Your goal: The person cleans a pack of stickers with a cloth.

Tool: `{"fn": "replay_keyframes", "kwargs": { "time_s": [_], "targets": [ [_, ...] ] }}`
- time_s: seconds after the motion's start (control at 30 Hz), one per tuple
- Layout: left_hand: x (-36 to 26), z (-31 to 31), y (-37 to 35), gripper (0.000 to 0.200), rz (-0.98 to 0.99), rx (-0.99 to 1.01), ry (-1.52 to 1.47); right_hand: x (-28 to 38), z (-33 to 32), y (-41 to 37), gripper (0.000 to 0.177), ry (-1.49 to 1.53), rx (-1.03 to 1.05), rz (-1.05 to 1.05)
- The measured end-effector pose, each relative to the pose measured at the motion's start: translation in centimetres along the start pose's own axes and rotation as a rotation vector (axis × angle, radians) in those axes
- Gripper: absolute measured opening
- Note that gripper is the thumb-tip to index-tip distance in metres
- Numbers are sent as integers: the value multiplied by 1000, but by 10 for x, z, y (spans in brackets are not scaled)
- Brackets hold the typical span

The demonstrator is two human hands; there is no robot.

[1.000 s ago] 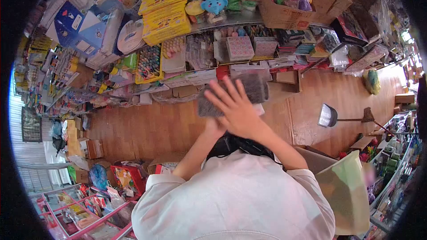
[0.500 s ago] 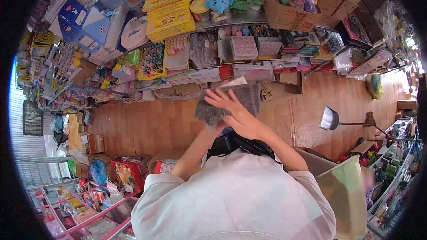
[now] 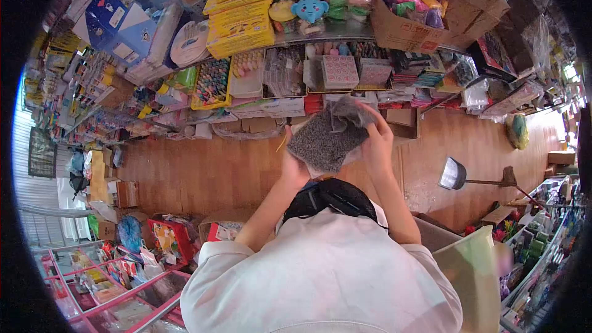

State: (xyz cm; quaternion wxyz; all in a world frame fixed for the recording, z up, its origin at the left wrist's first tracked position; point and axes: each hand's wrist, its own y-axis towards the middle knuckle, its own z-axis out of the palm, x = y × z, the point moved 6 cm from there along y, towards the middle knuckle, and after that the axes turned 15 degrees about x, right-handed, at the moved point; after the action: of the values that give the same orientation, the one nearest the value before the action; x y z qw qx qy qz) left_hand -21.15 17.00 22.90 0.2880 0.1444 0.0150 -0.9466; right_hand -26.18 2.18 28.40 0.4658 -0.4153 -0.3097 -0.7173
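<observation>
In front of my chest, both hands grip a dark grey, speckled cloth point(image 3: 330, 142); its upper right corner is bunched up. A pale edge shows beneath it, but I cannot make out what that is. My left hand point(image 3: 296, 163) closes on the lower left side, with a thin yellow strip sticking out beside it. On the right side, my right hand point(image 3: 377, 139) has its thumb and fingers around the bunched corner.
Across the floor point(image 3: 209, 172), shelves carry yellow boxes point(image 3: 240, 31), a pen tray point(image 3: 213, 83), a blue elephant-faced item point(image 3: 309, 8) and an open carton point(image 3: 407, 34). A dustpan point(image 3: 453, 172) and broom point(image 3: 508, 176) are at right. Pink-framed compartments point(image 3: 132, 299) stand lower left.
My right hand has gone from lying spread across the cloth to gripping its right side. The cloth has turned, and its corner is now bunched. My left hand shows more clearly at the left edge.
</observation>
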Motion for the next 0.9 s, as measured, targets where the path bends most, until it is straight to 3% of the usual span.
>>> {"fn": "replay_keyframes", "kwargs": {
  "time_s": [0.17, 0.23, 0.27, 0.37, 0.5, 0.6, 0.8, 0.9],
  "targets": [
    [2, 28, 3, 72, -52, 77, -99, -27, -53, -7, 27, 119, -58, 142],
    [3, 30, 7, 70, -18, 31, -24, -38, -60, -6, 28, 484, -176, 267],
    [4, 30, 7, 70, -22, 31, -24, -32, -51, -1, 29, 608, -124, 215],
    [10, 28, 4, 69, -81, 15, -109, -37, -55, -2, 24, 725, -97, 264],
    [16, 12, -2, 69, -113, -23, -120, -45, -53, -12, 21, 698, -142, 317],
    [19, 7, -6, 69, -117, -71, -121, -40, -58, -14, 28, 528, -145, 222],
    [16, 19, -11, 69, -157, -29, -90, -20, -50, -15, 30, 324, 19, 295],
    [17, 19, -14, 68, -151, -34, -66, 2, -43, -15, 29, 75, 49, 157]
  ]
}}
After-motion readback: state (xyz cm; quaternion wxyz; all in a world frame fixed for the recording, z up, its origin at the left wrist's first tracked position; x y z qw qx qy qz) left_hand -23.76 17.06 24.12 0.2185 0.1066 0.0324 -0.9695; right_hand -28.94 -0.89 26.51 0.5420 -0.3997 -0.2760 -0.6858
